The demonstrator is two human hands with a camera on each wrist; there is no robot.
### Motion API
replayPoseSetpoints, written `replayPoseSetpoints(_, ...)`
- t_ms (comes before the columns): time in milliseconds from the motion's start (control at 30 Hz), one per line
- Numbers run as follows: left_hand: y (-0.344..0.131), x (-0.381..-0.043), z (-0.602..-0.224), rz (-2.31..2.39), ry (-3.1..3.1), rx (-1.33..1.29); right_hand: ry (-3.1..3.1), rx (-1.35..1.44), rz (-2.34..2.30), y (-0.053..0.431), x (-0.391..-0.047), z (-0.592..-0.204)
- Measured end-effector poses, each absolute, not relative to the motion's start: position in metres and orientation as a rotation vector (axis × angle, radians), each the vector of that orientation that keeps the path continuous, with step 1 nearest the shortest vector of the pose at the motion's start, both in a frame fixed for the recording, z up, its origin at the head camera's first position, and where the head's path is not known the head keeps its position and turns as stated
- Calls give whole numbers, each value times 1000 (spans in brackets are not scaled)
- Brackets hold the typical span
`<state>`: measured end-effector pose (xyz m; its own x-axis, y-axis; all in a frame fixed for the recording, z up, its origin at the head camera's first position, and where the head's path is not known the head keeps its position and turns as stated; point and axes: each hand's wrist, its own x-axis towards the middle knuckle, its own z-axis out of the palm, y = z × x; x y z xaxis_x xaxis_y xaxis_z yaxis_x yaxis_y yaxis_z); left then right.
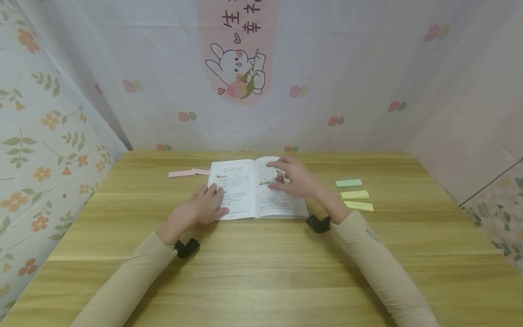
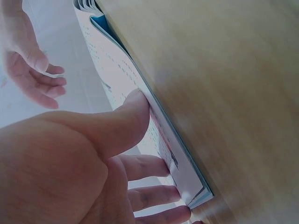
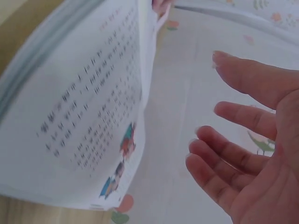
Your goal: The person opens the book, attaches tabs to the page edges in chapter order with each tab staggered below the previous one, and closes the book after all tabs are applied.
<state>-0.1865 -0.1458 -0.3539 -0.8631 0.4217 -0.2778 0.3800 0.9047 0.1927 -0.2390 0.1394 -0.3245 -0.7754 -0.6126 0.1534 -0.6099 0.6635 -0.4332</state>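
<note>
An open book (image 1: 237,195) lies on the wooden table, printed text on both pages and a small picture on the right one. My left hand (image 1: 206,206) rests on the left page near its lower outer edge. In the left wrist view, the left thumb (image 2: 133,116) lies along the page edge and the other fingers spread over the paper. Above the right page hovers my right hand (image 1: 296,177), fingers apart and loosely bent. The right wrist view shows this hand (image 3: 247,154) holding nothing, beside the printed page (image 3: 88,107).
Pink paper slips (image 1: 181,173) lie left of the book, one reaching its edge. To the right are a green slip (image 1: 348,183) and two yellow slips (image 1: 354,194). A patterned curtain (image 1: 347,68) hangs behind the table (image 1: 253,272).
</note>
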Motion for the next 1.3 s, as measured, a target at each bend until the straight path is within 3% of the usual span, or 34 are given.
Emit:
replayPoseSetpoints(467, -144, -187, -354, 198, 2738, 572, 2924, -1004, -770, 160, -244, -315)
replayPoseSetpoints(1300, -144, -184, -350, 197, 2737, 573, 2968, -899, -742, 213, -243, -332)
